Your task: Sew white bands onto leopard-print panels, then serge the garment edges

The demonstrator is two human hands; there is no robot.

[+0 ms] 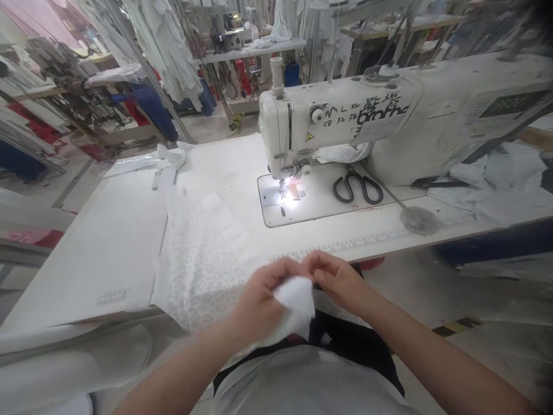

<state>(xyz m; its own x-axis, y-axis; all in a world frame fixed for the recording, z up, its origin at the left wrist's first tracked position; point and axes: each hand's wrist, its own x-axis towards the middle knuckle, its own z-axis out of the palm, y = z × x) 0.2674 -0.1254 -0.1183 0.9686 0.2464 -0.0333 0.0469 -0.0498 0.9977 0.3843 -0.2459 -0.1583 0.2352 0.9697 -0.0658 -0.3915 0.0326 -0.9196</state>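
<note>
Left hand [259, 300] and right hand [334, 279] both pinched shut on small white crumpled fabric piece [296, 308], held over lap, short of white sewing table [129, 242]. Loose pinch risked dropping it; nearby white patterned fabric stack [199, 265] overhung edge, liable to slide.

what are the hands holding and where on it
Both the left hand and right hand pinch a small white fabric piece at its top edge, in front of the sewing table.
</note>
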